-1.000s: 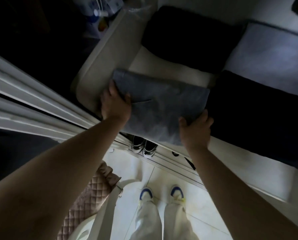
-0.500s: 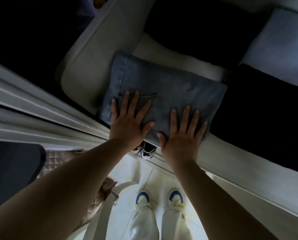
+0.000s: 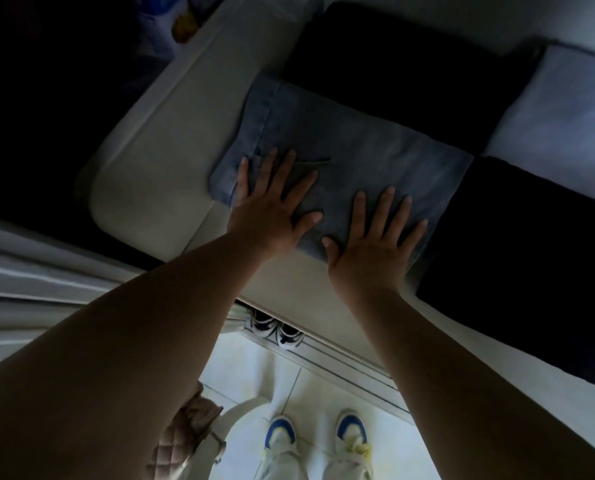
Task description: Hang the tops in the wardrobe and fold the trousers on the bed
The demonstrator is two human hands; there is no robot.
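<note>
- The folded blue jeans [image 3: 354,157] lie flat on the bed [image 3: 157,161], near its corner and close to the edge where the person stands
- The left hand [image 3: 271,209] lies flat on the left part of the jeans, fingers straight and spread wide; its grip is apart and holds nothing
- The right hand [image 3: 372,247] lies flat on the near right part of the jeans, fingers straight and spread too; its grip is apart as well, and the palm sits at the near edge of the cloth
- The two thumbs point at each other but do not touch
- A dark folded cloth [image 3: 403,71] lies just behind the jeans, and another dark cloth [image 3: 531,244] lies just to the right of them
- A pale blue cloth [image 3: 559,109] lies further back on the right
- A pair of shoes [image 3: 277,327] peeks out from under the bed
- The person's own shoes [image 3: 316,434], white with blue toes, stand on the pale tiled floor [image 3: 254,375]
- A pink quilted bag [image 3: 181,441] hangs low on the left
</note>
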